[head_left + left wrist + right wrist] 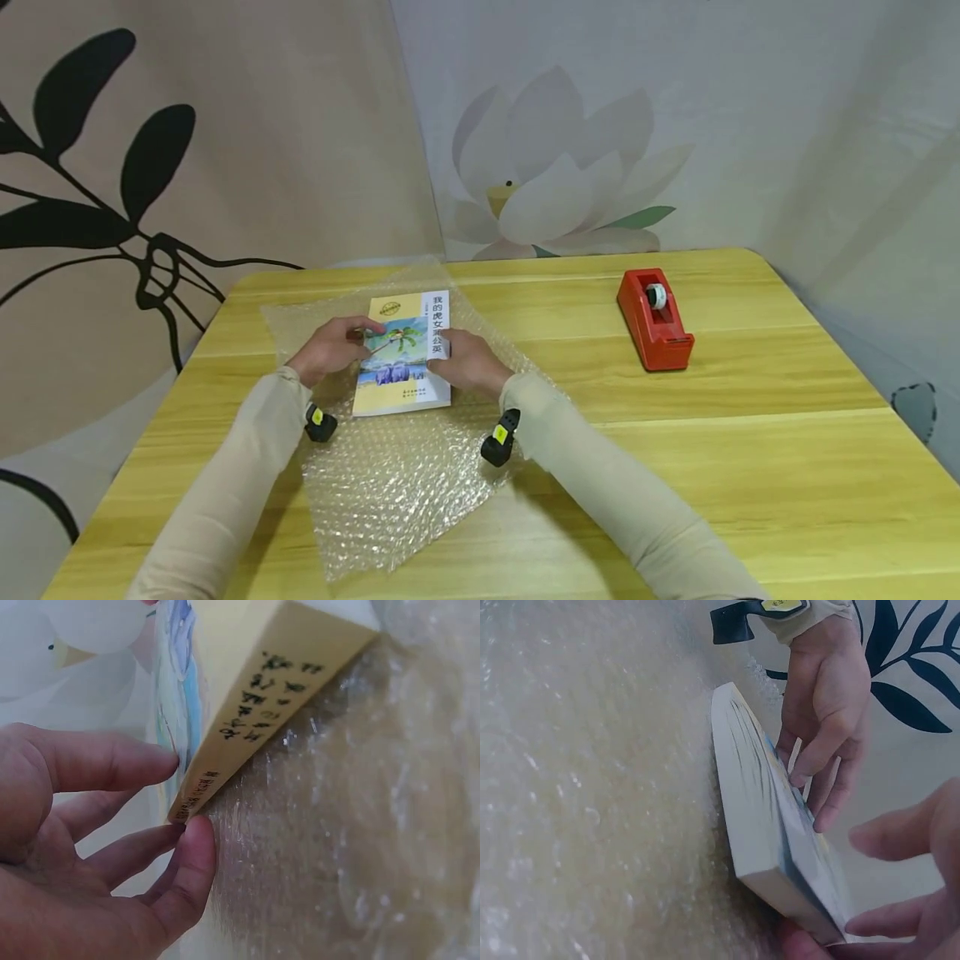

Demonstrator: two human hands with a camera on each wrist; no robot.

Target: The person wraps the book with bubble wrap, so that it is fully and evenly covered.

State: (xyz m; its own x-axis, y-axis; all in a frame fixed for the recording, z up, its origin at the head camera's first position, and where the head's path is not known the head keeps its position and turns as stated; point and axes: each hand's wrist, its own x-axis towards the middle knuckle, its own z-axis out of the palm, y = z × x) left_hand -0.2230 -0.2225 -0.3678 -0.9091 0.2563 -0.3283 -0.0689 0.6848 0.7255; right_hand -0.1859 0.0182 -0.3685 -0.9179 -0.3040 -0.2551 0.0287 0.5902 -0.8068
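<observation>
A paperback book [401, 383] with a palm tree on its cover lies face up on a sheet of bubble wrap [397, 492]. My left hand [333, 346] holds its left edge; in the left wrist view, the fingers [196, 855] meet the printed spine while the thumb lies over the cover. From the right side my right hand [472, 362] holds the page edge. Seen from the right wrist, one of its fingertips [802, 943] is at the lower edge, and the pages [754, 795] are slightly parted below the cover.
On the right half of the wooden table [750, 467] stands a red tape dispenser [654, 325] with a small roll in it. A printed cloth [300, 125] hangs behind the table. Black cameras [498, 437] are strapped to both wrists.
</observation>
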